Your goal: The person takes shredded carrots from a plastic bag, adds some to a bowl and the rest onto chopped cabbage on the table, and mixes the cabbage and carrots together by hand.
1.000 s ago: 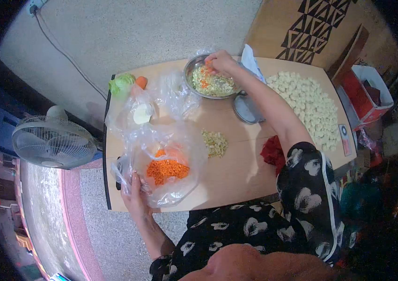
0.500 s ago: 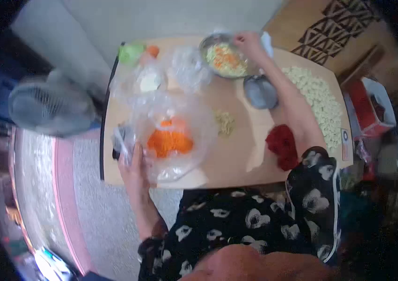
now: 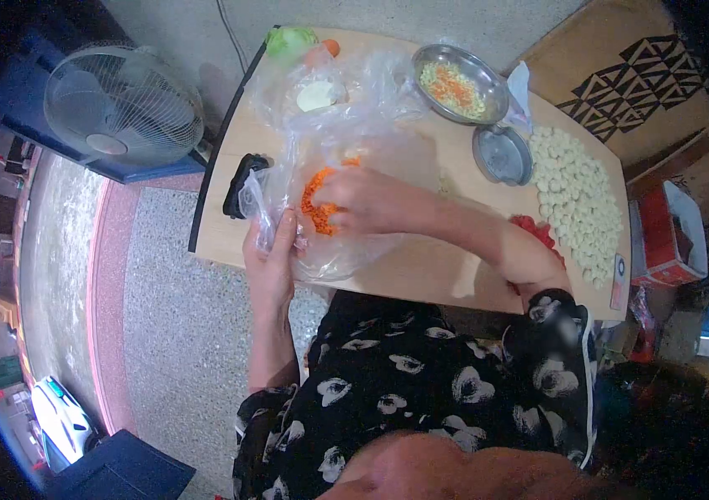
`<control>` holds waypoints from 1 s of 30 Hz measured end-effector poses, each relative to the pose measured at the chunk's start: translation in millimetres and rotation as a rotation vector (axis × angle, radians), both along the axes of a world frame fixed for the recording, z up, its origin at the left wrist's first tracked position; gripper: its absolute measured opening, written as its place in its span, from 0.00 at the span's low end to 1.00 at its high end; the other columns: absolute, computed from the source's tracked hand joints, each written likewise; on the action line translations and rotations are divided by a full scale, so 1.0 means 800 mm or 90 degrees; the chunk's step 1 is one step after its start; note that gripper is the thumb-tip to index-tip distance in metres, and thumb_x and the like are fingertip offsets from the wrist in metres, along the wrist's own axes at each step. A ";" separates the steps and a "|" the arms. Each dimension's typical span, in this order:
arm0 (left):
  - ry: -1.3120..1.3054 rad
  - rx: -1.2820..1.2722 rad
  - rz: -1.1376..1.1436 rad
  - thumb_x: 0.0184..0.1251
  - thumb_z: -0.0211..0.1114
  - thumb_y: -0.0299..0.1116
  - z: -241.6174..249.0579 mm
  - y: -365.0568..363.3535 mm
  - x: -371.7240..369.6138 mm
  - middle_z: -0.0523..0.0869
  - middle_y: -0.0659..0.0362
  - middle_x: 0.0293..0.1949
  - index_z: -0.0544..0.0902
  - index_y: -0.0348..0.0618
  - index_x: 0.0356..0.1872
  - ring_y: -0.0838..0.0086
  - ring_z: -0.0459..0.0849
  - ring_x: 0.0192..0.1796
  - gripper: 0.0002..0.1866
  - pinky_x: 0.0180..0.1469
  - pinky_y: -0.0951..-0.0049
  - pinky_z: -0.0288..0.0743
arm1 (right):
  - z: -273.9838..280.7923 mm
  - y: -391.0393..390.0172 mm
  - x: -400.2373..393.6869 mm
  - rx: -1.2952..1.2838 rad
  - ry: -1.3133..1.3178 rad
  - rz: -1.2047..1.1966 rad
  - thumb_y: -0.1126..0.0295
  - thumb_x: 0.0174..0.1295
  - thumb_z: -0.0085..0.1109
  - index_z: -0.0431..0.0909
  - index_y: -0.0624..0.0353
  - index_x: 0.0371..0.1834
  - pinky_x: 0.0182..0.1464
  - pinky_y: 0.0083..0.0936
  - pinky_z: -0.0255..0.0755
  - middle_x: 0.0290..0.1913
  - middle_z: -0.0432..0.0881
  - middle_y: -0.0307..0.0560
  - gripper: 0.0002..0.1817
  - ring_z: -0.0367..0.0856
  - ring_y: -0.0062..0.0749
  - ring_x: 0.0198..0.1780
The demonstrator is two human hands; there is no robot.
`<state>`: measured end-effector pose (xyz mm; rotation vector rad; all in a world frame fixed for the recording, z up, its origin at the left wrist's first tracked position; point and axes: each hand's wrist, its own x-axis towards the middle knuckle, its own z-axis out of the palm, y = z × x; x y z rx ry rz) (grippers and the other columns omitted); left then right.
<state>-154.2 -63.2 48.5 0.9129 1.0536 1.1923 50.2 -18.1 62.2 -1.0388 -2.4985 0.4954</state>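
Observation:
Near the table's left front, my left hand (image 3: 271, 254) is closed on the gathered edge of a clear plastic bag (image 3: 329, 265). Finely chopped orange carrot (image 3: 318, 218) lies in the bag. My right hand (image 3: 363, 200) reaches across into it, its curled fingers down in the carrot and slightly blurred. How much they hold is hidden. A steel bowl (image 3: 500, 98) at the back holds pale chopped pieces with orange bits on top. In front of that bowl sits a round grey dish (image 3: 503, 156).
Many small white lumps (image 3: 575, 200) cover the table's right side. A red thing (image 3: 535, 227) lies partly behind my right forearm. More plastic bags (image 3: 388, 83), a green vegetable (image 3: 290, 42) and a black object (image 3: 244, 185) are on the left. A fan (image 3: 121, 104) stands beside the table.
My right hand has moved from the steel bowl leftward and nearer, down into the carrot in the bag. My left hand still holds the bag's edge. The camera view has shifted.

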 end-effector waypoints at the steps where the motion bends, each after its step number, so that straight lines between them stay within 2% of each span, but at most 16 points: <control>1: -0.001 -0.005 -0.003 0.73 0.65 0.33 0.000 -0.002 -0.001 0.81 0.65 0.29 0.81 0.40 0.46 0.84 0.76 0.27 0.08 0.29 0.82 0.68 | -0.023 0.002 -0.007 0.091 -0.022 -0.026 0.62 0.53 0.69 0.79 0.62 0.50 0.53 0.38 0.78 0.47 0.81 0.53 0.24 0.81 0.49 0.49; 4: 0.010 -0.009 -0.012 0.73 0.64 0.33 -0.003 -0.008 -0.004 0.81 0.65 0.30 0.81 0.40 0.46 0.84 0.76 0.28 0.08 0.30 0.82 0.68 | -0.022 0.008 -0.020 -0.062 -0.143 -0.115 0.57 0.49 0.72 0.73 0.61 0.58 0.56 0.45 0.76 0.58 0.73 0.53 0.33 0.79 0.49 0.56; 7: 0.010 -0.002 -0.014 0.74 0.64 0.33 -0.008 -0.008 -0.004 0.81 0.66 0.31 0.81 0.40 0.46 0.85 0.76 0.30 0.08 0.31 0.81 0.68 | -0.038 0.001 -0.024 0.036 -0.132 -0.110 0.54 0.47 0.73 0.72 0.61 0.58 0.53 0.46 0.78 0.60 0.71 0.53 0.37 0.79 0.48 0.55; 10: 0.015 -0.002 -0.014 0.74 0.64 0.33 -0.009 -0.008 -0.006 0.81 0.66 0.31 0.81 0.40 0.46 0.85 0.76 0.31 0.08 0.33 0.81 0.68 | -0.038 -0.010 -0.024 0.048 -0.112 -0.098 0.54 0.49 0.71 0.73 0.62 0.54 0.49 0.44 0.80 0.55 0.73 0.53 0.33 0.80 0.46 0.53; 13: 0.025 0.008 -0.016 0.74 0.63 0.32 -0.008 -0.008 -0.007 0.81 0.66 0.32 0.81 0.40 0.46 0.85 0.76 0.32 0.08 0.34 0.80 0.68 | -0.055 -0.009 -0.021 0.249 -0.139 -0.004 0.58 0.54 0.67 0.74 0.63 0.51 0.45 0.39 0.82 0.50 0.75 0.52 0.26 0.81 0.45 0.48; 16: 0.009 0.014 -0.018 0.74 0.63 0.32 -0.014 -0.008 -0.007 0.80 0.66 0.33 0.81 0.40 0.46 0.85 0.76 0.32 0.08 0.34 0.81 0.69 | -0.080 -0.008 -0.023 0.295 -0.104 0.010 0.63 0.57 0.63 0.75 0.63 0.49 0.47 0.38 0.82 0.46 0.76 0.51 0.19 0.81 0.45 0.48; 17: 0.000 0.015 -0.020 0.74 0.63 0.32 -0.014 -0.007 -0.006 0.80 0.66 0.33 0.81 0.40 0.46 0.84 0.76 0.32 0.07 0.34 0.81 0.69 | -0.081 -0.006 -0.019 0.239 -0.053 0.020 0.65 0.60 0.62 0.75 0.61 0.48 0.40 0.36 0.82 0.44 0.77 0.50 0.16 0.81 0.42 0.48; 20: -0.004 0.015 -0.027 0.74 0.63 0.31 -0.010 -0.006 -0.007 0.80 0.65 0.33 0.81 0.40 0.45 0.84 0.76 0.32 0.07 0.33 0.80 0.69 | -0.123 0.025 -0.019 0.190 0.125 -0.004 0.63 0.67 0.58 0.75 0.59 0.49 0.32 0.32 0.81 0.44 0.77 0.48 0.13 0.81 0.34 0.45; 22: 0.001 -0.003 -0.021 0.74 0.63 0.31 -0.005 -0.003 -0.005 0.80 0.65 0.33 0.80 0.40 0.45 0.84 0.76 0.32 0.06 0.32 0.80 0.69 | -0.147 0.045 -0.037 -0.221 0.421 -0.154 0.62 0.70 0.55 0.75 0.57 0.49 0.22 0.27 0.74 0.41 0.77 0.47 0.12 0.79 0.29 0.35; 24: 0.001 -0.008 -0.024 0.73 0.63 0.31 0.001 0.001 -0.002 0.80 0.65 0.32 0.80 0.40 0.45 0.83 0.76 0.31 0.06 0.32 0.80 0.69 | -0.154 0.051 -0.036 -0.518 0.596 -0.226 0.61 0.72 0.54 0.74 0.57 0.49 0.17 0.24 0.68 0.39 0.77 0.46 0.12 0.77 0.25 0.28; 28: -0.013 0.001 -0.049 0.73 0.63 0.31 0.015 0.005 0.009 0.80 0.64 0.32 0.79 0.41 0.45 0.83 0.76 0.29 0.07 0.31 0.80 0.69 | -0.068 0.041 -0.011 -0.863 0.709 -0.224 0.61 0.73 0.53 0.73 0.57 0.50 0.13 0.20 0.60 0.36 0.77 0.45 0.12 0.70 0.22 0.21; 30: -0.016 -0.001 -0.065 0.72 0.64 0.31 0.027 0.011 0.017 0.80 0.64 0.32 0.79 0.41 0.46 0.83 0.76 0.29 0.07 0.31 0.81 0.69 | -0.058 0.040 0.000 -0.941 0.757 -0.206 0.62 0.73 0.54 0.73 0.57 0.49 0.11 0.18 0.54 0.34 0.76 0.44 0.11 0.66 0.20 0.18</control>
